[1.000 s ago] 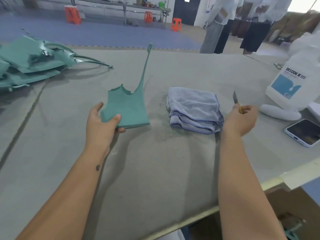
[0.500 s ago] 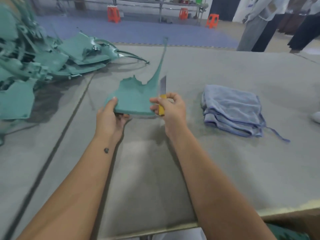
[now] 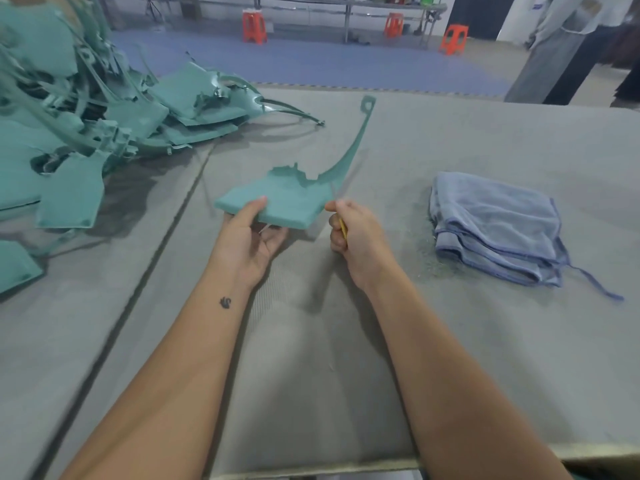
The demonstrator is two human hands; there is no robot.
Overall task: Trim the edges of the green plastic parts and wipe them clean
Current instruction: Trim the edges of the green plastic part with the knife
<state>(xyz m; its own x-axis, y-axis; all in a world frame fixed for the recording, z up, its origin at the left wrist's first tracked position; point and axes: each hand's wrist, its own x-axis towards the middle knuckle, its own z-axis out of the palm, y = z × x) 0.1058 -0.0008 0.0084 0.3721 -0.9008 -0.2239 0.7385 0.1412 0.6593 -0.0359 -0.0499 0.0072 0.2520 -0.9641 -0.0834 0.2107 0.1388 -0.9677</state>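
Green part [image 3: 287, 199] held near-flat; more piled left [image 3: 104, 109]; blade prob. hidden.

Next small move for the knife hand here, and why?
Probably draw the yellow-handled trimming knife along the right edge of the flat green plastic part. The left hand grips that part by its near edge, lifted off the grey table, and the right hand holds the knife right beside the part's near right corner. The folded blue cloth lies untouched, so wiping likely comes later.

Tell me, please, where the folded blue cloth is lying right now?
The folded blue cloth lies on the grey table, to the right of the right hand and untouched by either hand.
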